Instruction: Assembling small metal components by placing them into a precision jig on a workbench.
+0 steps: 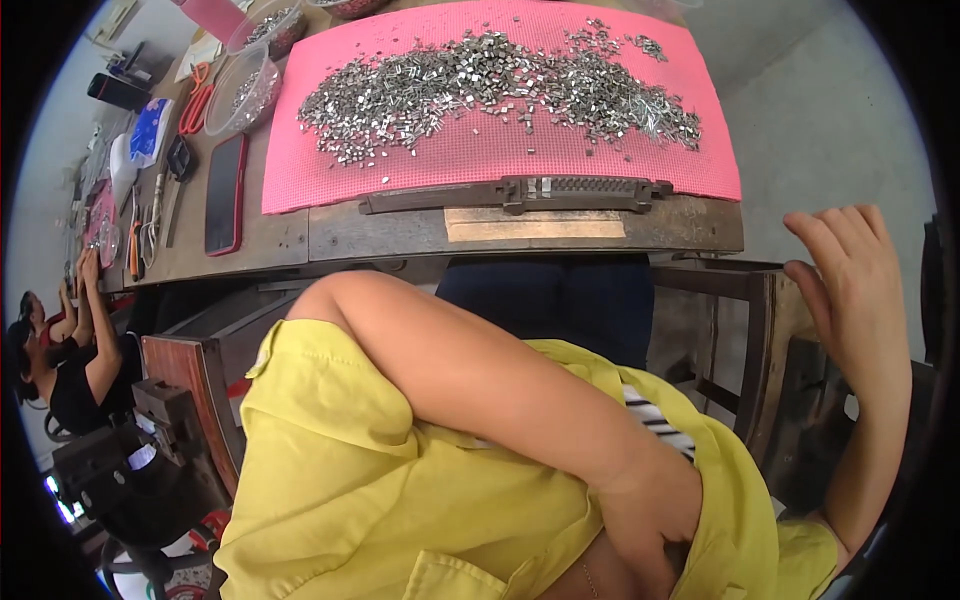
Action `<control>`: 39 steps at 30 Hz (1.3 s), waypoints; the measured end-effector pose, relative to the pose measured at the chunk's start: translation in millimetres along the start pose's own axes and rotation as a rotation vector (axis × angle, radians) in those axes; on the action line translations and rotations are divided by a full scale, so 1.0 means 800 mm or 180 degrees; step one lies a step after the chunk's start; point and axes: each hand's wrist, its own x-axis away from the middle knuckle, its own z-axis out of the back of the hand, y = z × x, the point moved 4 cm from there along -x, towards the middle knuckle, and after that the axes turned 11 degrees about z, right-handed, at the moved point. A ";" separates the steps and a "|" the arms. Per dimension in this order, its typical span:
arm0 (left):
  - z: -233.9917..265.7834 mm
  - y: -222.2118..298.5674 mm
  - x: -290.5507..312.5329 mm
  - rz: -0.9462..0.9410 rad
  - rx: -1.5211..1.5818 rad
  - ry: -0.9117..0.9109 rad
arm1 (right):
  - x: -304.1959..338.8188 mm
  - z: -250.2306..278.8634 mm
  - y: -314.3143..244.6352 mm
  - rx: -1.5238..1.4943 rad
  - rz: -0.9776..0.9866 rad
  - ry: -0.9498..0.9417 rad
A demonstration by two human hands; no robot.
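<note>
- Left hand: forearm crossing the chest, hand at the open front of the yellow shirt; the fingers are partly hidden, so whether this grip is closed on cloth cannot be told.
- Right hand: raised beside the desk, well apart from its right edge; fingers bent, thumb standing apart from them.
- Yellow shirt: worn on the torso, a striped cloth showing at its opening.
- Small metal pieces: spread in a broad heap across the pink mat on the desk.
- Dark slotted bar: along the mat's near edge.
- Phone: left of the mat, near a clear tub and red-handled scissors.
</note>
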 end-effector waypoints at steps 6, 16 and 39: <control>0.004 -0.001 0.017 -0.0157 -0.0274 0.0579 | 0.002 0.004 -0.004 -0.0077 0.0058 -0.0165; 0.019 -0.003 0.000 -0.0203 0.0120 -0.0002 | 0.008 0.014 0.000 0.0147 0.0030 -0.0098; -0.032 -0.027 -0.048 0.0072 -0.0554 -0.0131 | -0.013 0.011 0.004 0.0349 0.0168 -0.0078</control>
